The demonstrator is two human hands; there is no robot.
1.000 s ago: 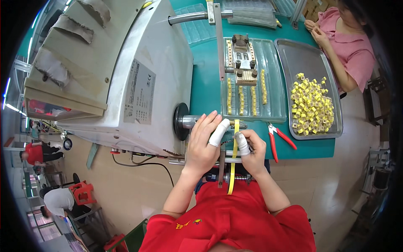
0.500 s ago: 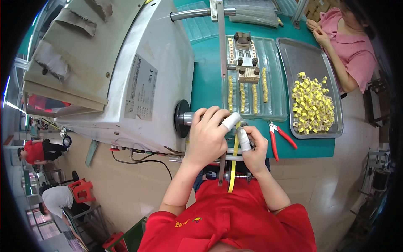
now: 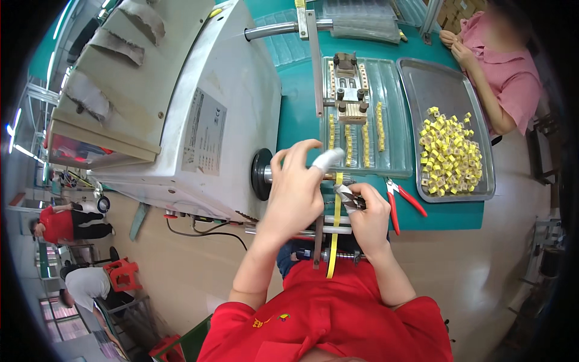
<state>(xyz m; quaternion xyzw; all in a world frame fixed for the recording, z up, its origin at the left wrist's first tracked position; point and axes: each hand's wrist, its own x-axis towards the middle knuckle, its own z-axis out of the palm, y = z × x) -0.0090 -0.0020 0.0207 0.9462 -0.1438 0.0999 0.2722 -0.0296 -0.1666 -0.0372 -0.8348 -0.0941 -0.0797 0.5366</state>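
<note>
My left hand (image 3: pixel 297 194) is raised beside the machine's metal spindle (image 3: pixel 329 177), fingers apart, with a white cover on one digit; nothing shows in its grasp. My right hand (image 3: pixel 371 216) is closed around a small dark metal tool (image 3: pixel 354 201), its exact kind hard to make out. The tool's tip lies close to a yellow tape (image 3: pixel 335 226). This tape runs from the spindle down over metal bars toward my lap. A black round flange (image 3: pixel 262 174) sits at the spindle's base.
The white machine (image 3: pixel 226 120) fills the left. Beyond my hands, a clear plastic tray (image 3: pixel 395 139) holds rows of small yellow-wrapped parts under a metal fixture (image 3: pixel 350 90). Red-handled cutters (image 3: pixel 398 202) lie near a metal tray (image 3: pixel 416 81) heaped with yellow parts (image 3: pixel 449 154). A co-worker (image 3: pixel 503 72) sits far right.
My left hand has drawn back from the tape at the spindle and its fingers have spread. My right hand has shifted slightly right and down, showing more of the dark tool.
</note>
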